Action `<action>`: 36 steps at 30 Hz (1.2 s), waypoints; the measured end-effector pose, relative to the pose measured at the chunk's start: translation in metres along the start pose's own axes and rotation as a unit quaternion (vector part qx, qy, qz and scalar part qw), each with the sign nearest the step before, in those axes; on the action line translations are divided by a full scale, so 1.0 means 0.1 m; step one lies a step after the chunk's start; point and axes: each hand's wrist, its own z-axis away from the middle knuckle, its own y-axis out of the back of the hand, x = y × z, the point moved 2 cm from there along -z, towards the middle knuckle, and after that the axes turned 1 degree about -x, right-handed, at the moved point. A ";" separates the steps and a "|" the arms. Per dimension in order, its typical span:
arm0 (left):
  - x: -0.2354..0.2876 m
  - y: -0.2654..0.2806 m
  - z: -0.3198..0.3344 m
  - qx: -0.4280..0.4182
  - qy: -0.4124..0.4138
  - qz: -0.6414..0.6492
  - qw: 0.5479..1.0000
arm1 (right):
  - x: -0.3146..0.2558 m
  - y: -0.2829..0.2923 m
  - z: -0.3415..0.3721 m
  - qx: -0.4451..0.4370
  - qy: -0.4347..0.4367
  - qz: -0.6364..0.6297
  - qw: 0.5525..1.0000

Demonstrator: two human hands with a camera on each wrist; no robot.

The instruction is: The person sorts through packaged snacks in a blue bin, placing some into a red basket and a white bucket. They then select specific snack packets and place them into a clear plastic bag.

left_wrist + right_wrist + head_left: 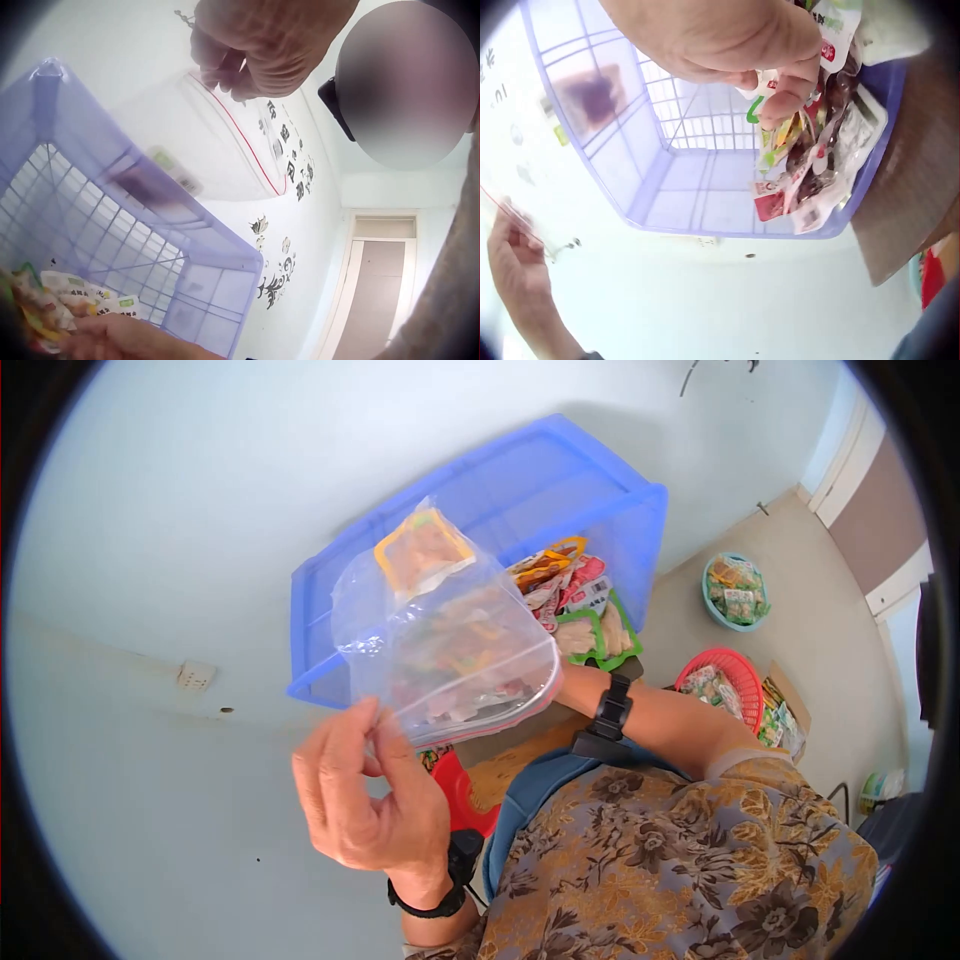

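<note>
A clear zip bag (pixel 385 635) hangs from my left hand (pixel 365 795), whose thumb and fingers pinch its top edge. Low in the bag lies a yellow-edged food packet (pixel 424 552). The bag covers part of a blue plastic basket (pixel 560 435), and in the head view it also hides my right hand. The right wrist view shows that right hand (pixel 727 41) inside the basket, fingers curled on a small white-and-green snack packet (pixel 766 80). Around it is a pile of snack packets (pixel 817 157), some red and white. Green-edged packets (pixel 612 632) lie nearest my right wrist.
On the floor to the right stand a light-blue basket (pixel 706 598) and a red basket (pixel 757 678), both with packets. A cardboard box (pixel 795 700) is beside the red one. Something red (pixel 458 795) shows below the bag. The wall (pixel 150 510) rises behind the blue basket.
</note>
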 end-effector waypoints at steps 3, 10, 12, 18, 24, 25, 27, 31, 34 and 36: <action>0.03 0.00 0.04 0.002 -0.010 -0.031 0.999 | -0.07 -0.04 0.04 -0.028 -0.006 -0.080 0.996; 0.10 -0.04 0.09 -0.003 0.014 -0.045 0.999 | -0.33 -0.14 0.12 -0.066 -0.020 -0.236 0.969; 0.10 -0.02 0.11 -0.002 0.016 -0.055 0.998 | -0.51 -0.23 0.16 -0.046 -0.074 -0.309 0.947; 0.15 0.00 0.28 -0.044 -0.005 -0.052 0.998 | -0.43 -0.27 0.03 -0.028 -0.217 -0.304 0.927; 0.01 0.07 0.87 -0.003 0.039 0.126 0.991 | -0.68 0.06 0.54 -0.065 -0.183 -0.275 0.942; -0.07 0.07 1.04 -0.001 0.168 0.130 0.977 | -0.67 0.12 0.63 -0.065 -0.185 -0.275 0.941; -0.21 0.01 1.31 -0.005 0.298 0.131 0.946 | -0.80 0.20 0.93 -0.052 -0.217 -0.279 0.934; -0.36 -0.38 1.72 -0.219 0.570 0.360 0.705 | -0.69 0.30 1.28 -0.140 -0.240 -0.219 0.935; -0.17 -0.64 1.73 -0.182 0.632 0.462 0.595 | -0.58 0.32 1.44 -0.146 -0.256 -0.205 0.933; -0.10 -0.74 1.74 -0.160 0.644 0.477 0.576 | -0.58 0.35 1.53 -0.157 -0.231 -0.165 0.946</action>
